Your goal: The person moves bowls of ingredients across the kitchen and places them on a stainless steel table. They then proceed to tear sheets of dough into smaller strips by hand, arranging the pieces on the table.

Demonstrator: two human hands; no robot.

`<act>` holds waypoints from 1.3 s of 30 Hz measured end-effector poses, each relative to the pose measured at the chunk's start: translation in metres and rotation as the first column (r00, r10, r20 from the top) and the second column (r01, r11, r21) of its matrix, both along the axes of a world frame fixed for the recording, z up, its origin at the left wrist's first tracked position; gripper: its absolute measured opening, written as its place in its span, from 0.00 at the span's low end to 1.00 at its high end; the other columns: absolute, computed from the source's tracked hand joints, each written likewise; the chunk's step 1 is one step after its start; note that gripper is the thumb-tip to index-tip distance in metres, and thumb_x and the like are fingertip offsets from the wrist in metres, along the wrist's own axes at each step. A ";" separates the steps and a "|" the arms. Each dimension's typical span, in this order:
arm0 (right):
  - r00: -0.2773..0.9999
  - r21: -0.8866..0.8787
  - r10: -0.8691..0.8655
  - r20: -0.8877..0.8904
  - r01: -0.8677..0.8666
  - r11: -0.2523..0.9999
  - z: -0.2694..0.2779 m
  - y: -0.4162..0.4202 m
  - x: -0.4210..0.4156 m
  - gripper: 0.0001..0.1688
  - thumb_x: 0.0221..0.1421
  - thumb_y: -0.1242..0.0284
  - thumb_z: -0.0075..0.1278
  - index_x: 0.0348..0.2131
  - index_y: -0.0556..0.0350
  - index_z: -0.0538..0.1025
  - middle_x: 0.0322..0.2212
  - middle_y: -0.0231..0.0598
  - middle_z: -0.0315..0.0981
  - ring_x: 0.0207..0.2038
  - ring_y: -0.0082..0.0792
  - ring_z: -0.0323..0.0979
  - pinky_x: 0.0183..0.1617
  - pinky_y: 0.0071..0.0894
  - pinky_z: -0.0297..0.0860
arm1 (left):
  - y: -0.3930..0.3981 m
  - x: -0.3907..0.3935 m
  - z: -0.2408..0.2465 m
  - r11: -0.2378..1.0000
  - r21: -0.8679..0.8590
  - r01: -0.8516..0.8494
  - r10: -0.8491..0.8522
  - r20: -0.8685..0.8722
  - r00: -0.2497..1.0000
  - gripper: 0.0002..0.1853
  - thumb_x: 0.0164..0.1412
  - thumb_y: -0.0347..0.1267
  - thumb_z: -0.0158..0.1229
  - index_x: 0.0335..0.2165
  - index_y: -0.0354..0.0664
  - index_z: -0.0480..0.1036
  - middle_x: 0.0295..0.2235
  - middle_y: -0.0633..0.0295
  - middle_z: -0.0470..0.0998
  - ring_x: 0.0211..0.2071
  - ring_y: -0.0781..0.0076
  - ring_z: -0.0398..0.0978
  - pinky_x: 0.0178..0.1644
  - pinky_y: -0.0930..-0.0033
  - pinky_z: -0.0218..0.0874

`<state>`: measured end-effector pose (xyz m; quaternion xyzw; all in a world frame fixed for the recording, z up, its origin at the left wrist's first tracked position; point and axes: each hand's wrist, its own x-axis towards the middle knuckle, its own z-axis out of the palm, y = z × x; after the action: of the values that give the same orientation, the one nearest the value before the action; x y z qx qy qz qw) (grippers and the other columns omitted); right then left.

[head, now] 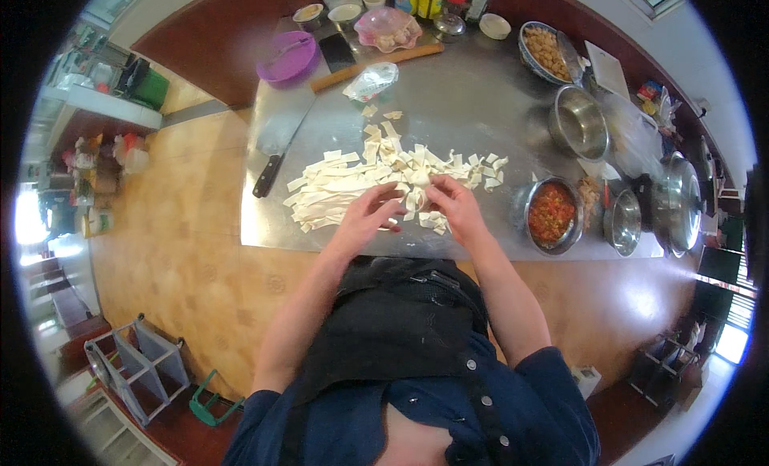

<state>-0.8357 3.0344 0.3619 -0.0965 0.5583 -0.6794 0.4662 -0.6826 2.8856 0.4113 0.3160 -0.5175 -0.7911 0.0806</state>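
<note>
Cut strips and small pieces of pale dough (327, 187) lie in a loose heap on the steel-topped table (480, 99). My left hand (366, 217) is over the near edge of the heap, its fingers apart and nothing seen in them. Close to its right, my right hand (458, 211) has thumb and forefinger drawn together at a pale dough piece (422, 179); the fingers partly cover that piece. Left of the heap lies a kitchen knife, its black handle (267, 176) towards me and its blade pointing away.
A wooden rolling pin (375, 68) and a plastic bag (370, 81) lie beyond the dough. To the right stand a metal bowl of chopped red and green food (551, 214), a steel basin (578, 122) and a lidded pot (679, 205). A purple plate (288, 57) sits far left.
</note>
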 end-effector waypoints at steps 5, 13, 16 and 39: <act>0.893 0.160 0.289 -0.345 -0.248 0.956 0.034 -0.012 0.010 0.19 0.60 0.72 0.55 0.50 0.55 0.77 0.35 0.34 0.78 0.36 0.23 0.72 0.42 0.24 0.69 | -0.017 -0.003 -0.021 0.995 0.097 0.009 -0.012 0.031 0.999 0.12 0.65 0.29 0.58 0.44 0.33 0.75 0.26 0.61 0.78 0.22 0.77 0.73 0.23 0.76 0.63; 0.986 0.009 0.138 -0.096 -0.137 0.990 0.022 -0.010 0.005 0.18 0.59 0.77 0.54 0.48 0.64 0.75 0.39 0.45 0.79 0.39 0.31 0.78 0.45 0.30 0.74 | -0.030 0.011 -0.001 0.980 -0.009 -0.200 0.200 0.041 0.979 0.08 0.63 0.27 0.60 0.39 0.32 0.76 0.23 0.61 0.76 0.20 0.78 0.70 0.23 0.78 0.61; 0.997 0.041 0.071 -0.024 -0.070 0.997 0.022 -0.016 0.006 0.17 0.59 0.77 0.54 0.47 0.68 0.75 0.40 0.50 0.79 0.41 0.36 0.80 0.46 0.33 0.76 | -0.035 0.022 -0.003 0.969 -0.029 -0.244 0.245 0.017 0.969 0.07 0.63 0.26 0.59 0.37 0.31 0.76 0.24 0.59 0.78 0.22 0.77 0.73 0.23 0.77 0.63; 0.997 -0.042 -0.007 -0.072 0.004 0.999 0.039 -0.049 0.024 0.11 0.60 0.77 0.55 0.42 0.66 0.77 0.33 0.37 0.79 0.34 0.24 0.76 0.40 0.24 0.74 | -0.039 0.029 0.005 0.985 -0.173 0.003 0.024 0.156 0.987 0.05 0.63 0.28 0.60 0.32 0.36 0.74 0.22 0.65 0.75 0.17 0.85 0.62 0.19 0.80 0.50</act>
<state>-0.8118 2.9857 0.4010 -0.1293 0.5608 -0.6883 0.4416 -0.6535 2.8466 0.4168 0.3720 -0.5872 -0.7154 0.0707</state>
